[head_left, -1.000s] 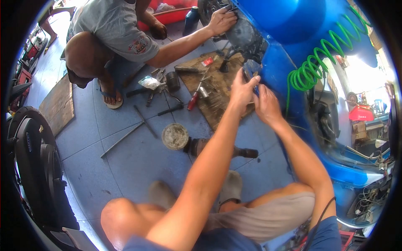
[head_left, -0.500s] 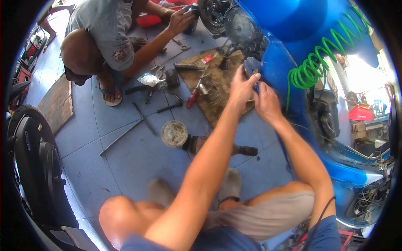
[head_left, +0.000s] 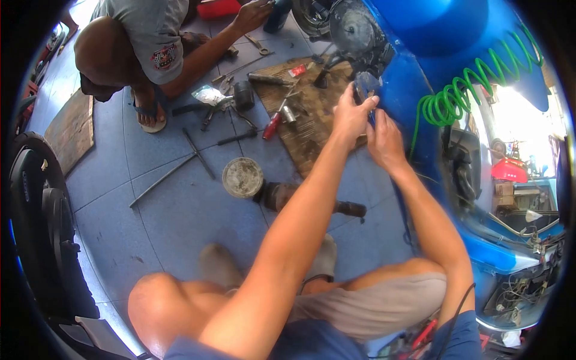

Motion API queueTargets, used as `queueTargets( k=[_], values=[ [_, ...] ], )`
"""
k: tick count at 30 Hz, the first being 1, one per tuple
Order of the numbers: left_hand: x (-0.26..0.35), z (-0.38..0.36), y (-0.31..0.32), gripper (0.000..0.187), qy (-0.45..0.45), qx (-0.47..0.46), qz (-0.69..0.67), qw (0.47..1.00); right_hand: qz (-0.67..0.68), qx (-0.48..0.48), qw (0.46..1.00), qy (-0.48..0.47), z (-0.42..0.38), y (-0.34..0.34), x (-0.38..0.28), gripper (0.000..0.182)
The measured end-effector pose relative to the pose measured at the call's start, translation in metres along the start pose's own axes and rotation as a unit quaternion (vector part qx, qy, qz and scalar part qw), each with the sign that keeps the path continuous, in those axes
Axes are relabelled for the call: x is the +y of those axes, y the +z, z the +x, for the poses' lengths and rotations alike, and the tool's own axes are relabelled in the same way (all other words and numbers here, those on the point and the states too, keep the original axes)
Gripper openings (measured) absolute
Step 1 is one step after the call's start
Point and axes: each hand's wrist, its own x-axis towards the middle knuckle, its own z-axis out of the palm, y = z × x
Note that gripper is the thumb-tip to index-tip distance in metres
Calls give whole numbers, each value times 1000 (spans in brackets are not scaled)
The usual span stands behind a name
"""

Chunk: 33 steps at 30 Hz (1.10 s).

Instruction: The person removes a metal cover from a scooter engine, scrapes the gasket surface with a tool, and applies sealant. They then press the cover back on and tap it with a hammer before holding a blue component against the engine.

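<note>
My left hand [head_left: 350,116] reaches forward to a small dark part [head_left: 365,83] on the edge of the blue scooter body [head_left: 414,78]. Its fingertips pinch the lower end of that part. My right hand [head_left: 384,141] sits just right of the left one, against the blue panel. Its fingers curl toward the same spot and are partly hidden behind my left hand. Below both arms are my bent knees [head_left: 157,303] and my grey shoes [head_left: 218,264].
A crouching co-worker in a grey shirt [head_left: 153,36] reaches a hand [head_left: 251,15] to the top. A wooden board [head_left: 309,129] carries tools and a red-handled screwdriver [head_left: 270,128]. A round tin [head_left: 242,177], dark power tool [head_left: 300,201], metal rod [head_left: 163,177], green coiled hose [head_left: 456,96] and tyre [head_left: 36,198] lie around.
The co-worker's hand left the scooter's engine cover and went to the top of the view. My two hands stayed at the dark part, and the view shifted slightly.
</note>
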Motion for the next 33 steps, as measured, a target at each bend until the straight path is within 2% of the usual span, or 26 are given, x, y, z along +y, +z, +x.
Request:
queueTargets(
  k=[5,8,15,17,20,23,28,33],
  values=[
    [-5,2,0,83,-12,19,82,996,-2,0,1000,-13,0,2,2,24],
    [-4,1,2,76,-10,54,126,991,-9,5,1000,-20,-2,2,4,25],
    [8,-9,2,78,-5,40,105,994,-16,-9,1000,-5,-1,3,6,30],
    [10,-13,6,77,18,92,184,978,-17,-18,1000,-1,-1,4,8,30],
    [15,-18,9,74,20,125,225,966,-9,-21,1000,-13,-2,6,10,29],
    [9,-11,9,69,7,105,202,974,-18,-36,999,2,0,4,7,30],
    [12,-14,11,66,9,122,208,970,-11,-6,1000,-21,0,6,9,36],
    [14,-20,12,64,6,133,203,970,-3,-19,1000,-14,0,4,6,38]
  ],
)
